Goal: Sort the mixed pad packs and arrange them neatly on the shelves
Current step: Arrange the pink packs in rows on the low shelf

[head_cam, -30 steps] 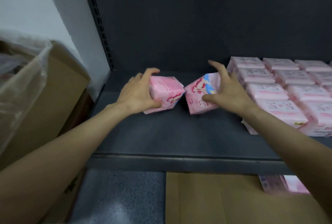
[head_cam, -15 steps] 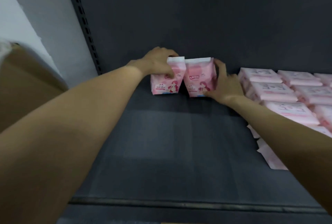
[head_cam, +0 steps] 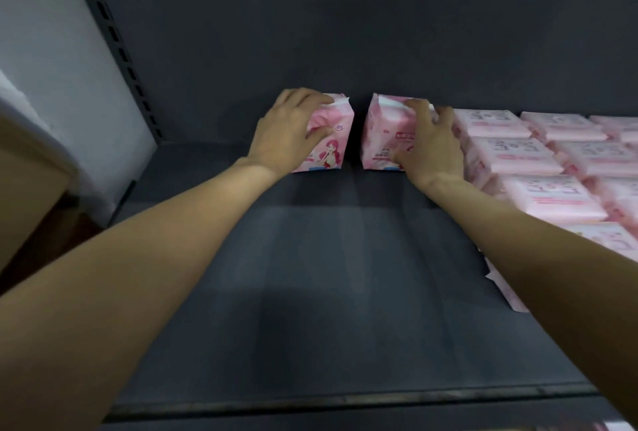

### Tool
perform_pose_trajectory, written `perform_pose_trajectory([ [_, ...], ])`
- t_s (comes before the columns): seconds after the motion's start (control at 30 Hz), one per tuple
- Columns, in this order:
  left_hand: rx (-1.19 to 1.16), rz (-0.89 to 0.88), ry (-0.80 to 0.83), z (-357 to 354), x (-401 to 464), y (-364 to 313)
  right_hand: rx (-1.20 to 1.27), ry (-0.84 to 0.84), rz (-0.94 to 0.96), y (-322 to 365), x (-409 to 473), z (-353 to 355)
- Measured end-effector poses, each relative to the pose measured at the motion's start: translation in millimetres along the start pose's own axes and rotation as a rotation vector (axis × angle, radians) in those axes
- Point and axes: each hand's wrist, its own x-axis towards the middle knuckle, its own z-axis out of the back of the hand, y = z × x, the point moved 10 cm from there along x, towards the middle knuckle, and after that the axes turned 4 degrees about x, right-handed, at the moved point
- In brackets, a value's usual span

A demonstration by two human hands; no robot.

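Note:
Two pink pad packs with a cartoon girl stand upright at the back of the dark shelf (head_cam: 328,275), a narrow gap between them. My left hand (head_cam: 286,130) grips the left pack (head_cam: 333,140) from its top and left side. My right hand (head_cam: 431,147) grips the right pack (head_cam: 381,140) over its top and front. The right pack stands close beside the rows of flat pale-pink packs (head_cam: 528,154).
Several flat pale-pink packs fill the right part of the shelf in rows, one pack's corner (head_cam: 507,292) jutting forward. A cardboard box (head_cam: 27,182) stands left of the shelf upright (head_cam: 114,37). The shelf's front lip (head_cam: 345,399) runs along the bottom.
Both packs went from tilted near the shelf middle to upright at the back. Since half a second ago they have parted slightly, the right one shifting toward the flat packs.

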Motion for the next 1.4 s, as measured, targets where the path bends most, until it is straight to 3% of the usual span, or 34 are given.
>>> perform_pose_trajectory([
  [0.17,-0.058,0.016,-0.084,-0.3,-6.5,-7.0,-0.154,0.113,0.036,2.1,-7.6,3.6],
  [0.3,0.047,0.174,-0.016,2.0,-12.5,-4.7,-0.233,0.165,0.247,17.3,-32.3,17.9],
  [0.47,-0.102,0.273,-0.080,41.0,-47.3,-61.1,-0.087,0.187,0.421,32.0,-94.3,53.5],
  [0.63,-0.241,0.238,0.136,44.3,-107.3,-160.1,-0.001,0.316,0.408,4.5,-184.3,107.6],
  [0.83,-0.019,-0.057,0.469,32.2,-155.3,-307.8,-0.218,0.484,0.166,-107.2,-284.8,191.7],
  [0.97,0.179,-0.190,0.700,-2.7,-179.3,-372.0,-0.264,0.510,-0.004,-187.7,-342.7,233.5],
  [1.03,0.253,-0.281,0.840,-19.1,-207.6,-402.5,-0.349,0.640,-0.020,-208.7,-376.7,241.9],
  [1.13,0.290,-0.366,0.993,-43.4,-254.8,-417.7,-0.500,0.773,0.123,-206.4,-412.5,233.7],
  [1.3,0.083,-0.362,1.177,-80.0,-326.9,-427.0,-0.437,0.927,0.194,-216.1,-459.4,198.5],
  [1.4,0.031,-0.254,1.258,-94.2,-353.3,-420.1,-0.435,0.927,0.165,-218.7,-480.8,184.4],
])
